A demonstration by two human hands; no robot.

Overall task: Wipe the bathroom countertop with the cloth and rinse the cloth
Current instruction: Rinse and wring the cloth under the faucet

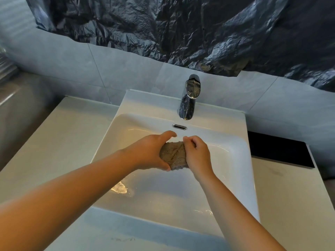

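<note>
From the head camera we look down on a white rectangular ceramic sink point(251, 160) set into a pale countertop point(54, 142), and both bare forearms reach forward over the basin. Between the hands sits the small grey-brown textured cloth point(174, 156), bunched into a wad and held in the air above the middle of the basin, near its back wall. The left hand point(150, 151) grips the left end of the cloth, its fingers curved over the top and its thumb curled underneath. The right hand point(197, 156) grips the right end, its fingers folded tightly into a fist round the fabric, so that the two hands nearly meet over the wad. We see only the middle of the cloth between them. Just behind the hands, a narrow chrome overflow slot point(179, 127) sits in the back wall of the basin, and above it stands a chrome single-lever tap point(189, 98) with its spout pointing at the hands. Light glints on rippled water point(119, 189) on the basin floor below the left forearm. To the right of the sink, a flat black rectangular panel point(279, 151) lies at the back of the counter. Pale grey wall tiles point(108, 69) run behind the counter, and a crumpled sheet of dark shiny plastic point(163, 24) covers the wall above them.
</note>
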